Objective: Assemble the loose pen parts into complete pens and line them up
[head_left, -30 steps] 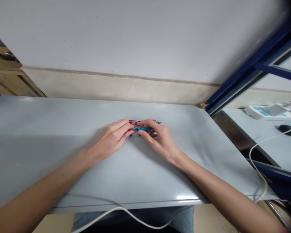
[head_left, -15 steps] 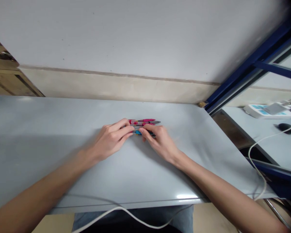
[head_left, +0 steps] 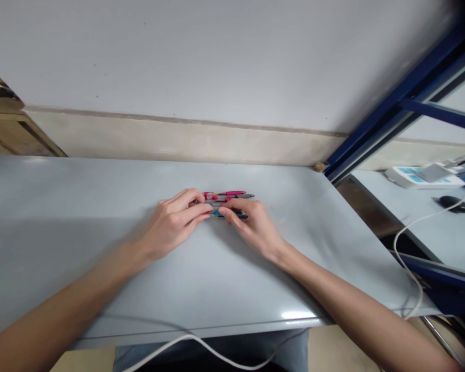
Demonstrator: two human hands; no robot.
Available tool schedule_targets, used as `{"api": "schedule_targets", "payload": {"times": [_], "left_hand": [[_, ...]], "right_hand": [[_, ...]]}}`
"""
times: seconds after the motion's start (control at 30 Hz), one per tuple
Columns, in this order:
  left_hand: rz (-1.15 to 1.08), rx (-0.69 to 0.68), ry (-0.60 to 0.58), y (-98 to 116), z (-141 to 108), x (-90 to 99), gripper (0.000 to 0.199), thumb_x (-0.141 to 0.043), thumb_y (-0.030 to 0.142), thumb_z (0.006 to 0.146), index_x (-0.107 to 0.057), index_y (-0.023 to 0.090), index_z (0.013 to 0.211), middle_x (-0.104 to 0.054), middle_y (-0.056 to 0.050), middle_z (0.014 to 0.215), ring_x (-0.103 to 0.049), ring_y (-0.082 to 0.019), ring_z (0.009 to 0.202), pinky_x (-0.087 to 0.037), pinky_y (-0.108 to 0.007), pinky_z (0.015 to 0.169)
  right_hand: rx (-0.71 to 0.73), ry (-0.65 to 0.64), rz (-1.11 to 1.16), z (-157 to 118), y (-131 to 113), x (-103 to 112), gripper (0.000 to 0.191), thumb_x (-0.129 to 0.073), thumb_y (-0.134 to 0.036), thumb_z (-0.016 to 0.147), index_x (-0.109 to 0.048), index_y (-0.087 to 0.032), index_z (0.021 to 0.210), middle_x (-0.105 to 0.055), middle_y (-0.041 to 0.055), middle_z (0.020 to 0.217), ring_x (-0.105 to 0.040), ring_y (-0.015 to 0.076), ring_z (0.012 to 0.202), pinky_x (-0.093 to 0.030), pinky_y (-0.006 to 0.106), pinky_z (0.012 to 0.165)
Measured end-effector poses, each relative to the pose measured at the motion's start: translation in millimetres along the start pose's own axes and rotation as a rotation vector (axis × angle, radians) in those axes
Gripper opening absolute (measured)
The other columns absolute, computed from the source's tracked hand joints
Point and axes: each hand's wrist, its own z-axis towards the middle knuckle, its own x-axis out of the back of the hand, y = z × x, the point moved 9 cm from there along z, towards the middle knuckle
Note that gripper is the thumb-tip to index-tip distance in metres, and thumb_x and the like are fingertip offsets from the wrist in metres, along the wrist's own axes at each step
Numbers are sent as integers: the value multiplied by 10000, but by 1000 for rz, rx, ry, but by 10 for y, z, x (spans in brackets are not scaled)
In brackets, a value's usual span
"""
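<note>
Several pens lie side by side on the grey table (head_left: 201,289), among them a pink pen (head_left: 232,193) at the back, a grey-tipped pen (head_left: 246,196) and a blue pen (head_left: 216,212) nearest me. My left hand (head_left: 180,214) has its fingers closed round the left ends of the pens, with the blue one at its fingertips. From the right, my right hand (head_left: 251,219) pinches the blue pen near its middle. The fingers hide parts of the pens.
A wall stands behind the table. On the right, past a blue metal frame (head_left: 391,111), are a black mouse (head_left: 454,203) and a white device (head_left: 422,177). A white cable (head_left: 397,243) hangs over the table's right side; another stretch crosses below the front edge.
The view has shifted slightly. My fingers have moved a little to the left along the pens, and slightly more of the blue pen's dark right end shows.
</note>
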Motion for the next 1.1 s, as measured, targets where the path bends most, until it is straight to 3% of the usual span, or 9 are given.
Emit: {"api": "schedule_targets", "payload": {"times": [0.13, 0.27, 0.4, 0.77, 0.9, 1.0, 1.03, 1.1], "left_hand": [[-32, 11, -5, -17, 8, 1, 144, -586, 197, 1002, -678, 196, 1113, -601, -70, 1020, -631, -170, 915, -524, -287, 767], [-14, 93, -13, -106, 30, 17, 224, -595, 281, 1007, -633, 187, 1207, -635, -87, 1068, -621, -211, 978, -517, -356, 862], [29, 77, 13, -142, 35, 36, 157, -538, 246, 1033, -667, 161, 1008, -678, -57, 883, -599, -202, 851, -483, -346, 791], [3, -5, 55, -62, 42, 85, 183, -555, 235, 1023, -681, 167, 909, -692, -47, 795, -564, -183, 766, -466, -342, 739], [-13, -26, 14, -90, 33, 49, 197, -546, 249, 1029, -678, 174, 904, -688, -37, 784, -576, -182, 769, -471, -337, 738], [-57, -49, -87, -114, 5, -45, 192, -551, 267, 1030, -681, 179, 919, -687, -39, 828, -599, -180, 798, -482, -333, 760], [-70, -54, -118, -113, -6, -75, 188, -557, 273, 1028, -683, 181, 924, -684, -40, 842, -607, -180, 812, -486, -334, 773], [-99, -63, -169, -84, -25, -126, 169, -569, 271, 1021, -685, 182, 936, -677, -38, 860, -615, -178, 832, -488, -336, 802]], "right_hand": [[-66, -29, 87, 3, 43, -27, 295, -554, -324, 1022, -643, -178, 781, -573, -13, 679, -497, 139, 633, -358, 262, 598], [-86, 73, 160, 13, 65, 72, 231, -581, -301, 996, -670, -173, 826, -636, 10, 764, -556, 153, 716, -407, 262, 664], [-107, 140, 158, 16, 84, 148, 193, -606, -311, 972, -698, -172, 877, -660, 14, 766, -572, 160, 725, -429, 273, 716], [-159, 38, 54, 4, 97, 120, 235, -549, -276, 955, -623, -169, 759, -576, -12, 690, -486, 143, 651, -348, 271, 643], [-110, -42, -58, 14, 48, 85, 278, -532, -263, 978, -605, -173, 725, -545, -19, 646, -458, 138, 609, -322, 278, 609], [6, -90, -165, 57, -46, 92, 314, -506, -292, 1021, -643, -180, 761, -614, 7, 685, -514, 155, 635, -382, 299, 654], [53, -54, -193, 76, -95, 160, 293, -511, -310, 1028, -671, -186, 816, -659, 26, 748, -555, 171, 684, -416, 313, 697], [138, 143, -212, 93, -226, 453, 220, -533, -335, 1029, -702, -207, 968, -711, 57, 896, -619, 205, 817, -469, 348, 801]]}}
